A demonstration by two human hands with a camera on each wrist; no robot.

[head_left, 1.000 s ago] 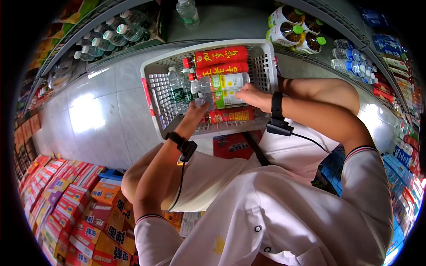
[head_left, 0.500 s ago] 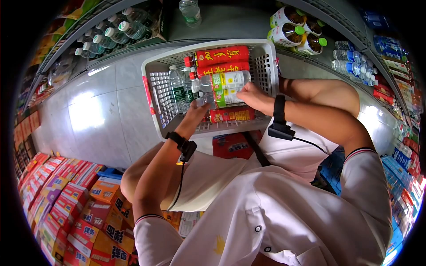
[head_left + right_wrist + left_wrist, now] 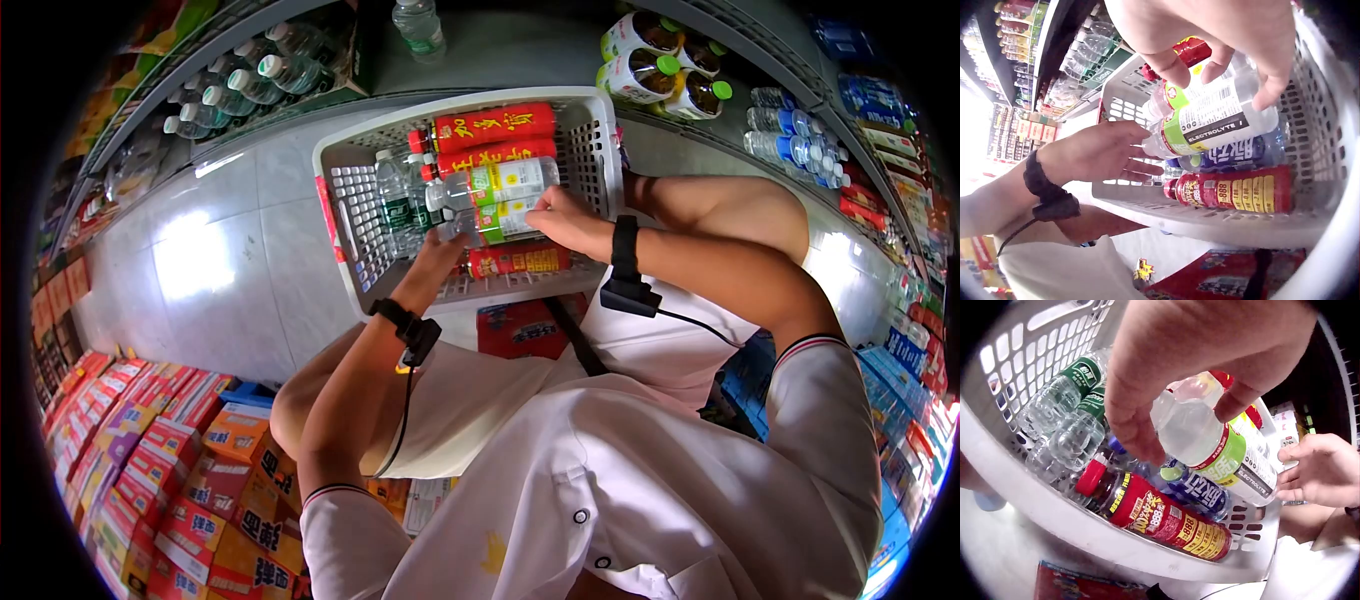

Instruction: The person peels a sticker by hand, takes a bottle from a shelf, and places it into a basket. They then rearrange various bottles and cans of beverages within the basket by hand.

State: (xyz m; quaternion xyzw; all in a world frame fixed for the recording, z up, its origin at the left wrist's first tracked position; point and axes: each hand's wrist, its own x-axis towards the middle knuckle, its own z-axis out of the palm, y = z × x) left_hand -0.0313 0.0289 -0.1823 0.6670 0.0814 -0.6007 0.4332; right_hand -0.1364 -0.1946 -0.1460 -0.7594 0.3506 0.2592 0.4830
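Observation:
Two clear bottles with green-and-white labels lie side by side on top of the load in the grey basket [image 3: 468,296]. My left hand [image 3: 437,265] curls round the cap end of the nearer electrolyte bottle [image 3: 1235,459]. At its base end, my right hand [image 3: 572,220] holds it with bent fingers; the fingertips [image 3: 1266,97] touch the bottle near its label. Below it, in the left wrist view, lie a blue-labelled bottle [image 3: 1200,495] and a red bottle [image 3: 1169,525]. Red bottles [image 3: 495,124] lie along the basket's far side, green-labelled water bottles [image 3: 396,205] at its left.
Beyond the basket, a shelf carries water bottles [image 3: 290,72], a lone bottle [image 3: 420,32] and green-capped bottles [image 3: 640,75]. Stacked cartons [image 3: 205,500] stand at lower left. More shelved goods [image 3: 800,140] line the right. Tiled floor [image 3: 225,250] shows left of the basket.
The head view has shifted slightly. My right fingers have moved a little and look more bent on the electrolyte bottle; my left hand stays at its cap end.

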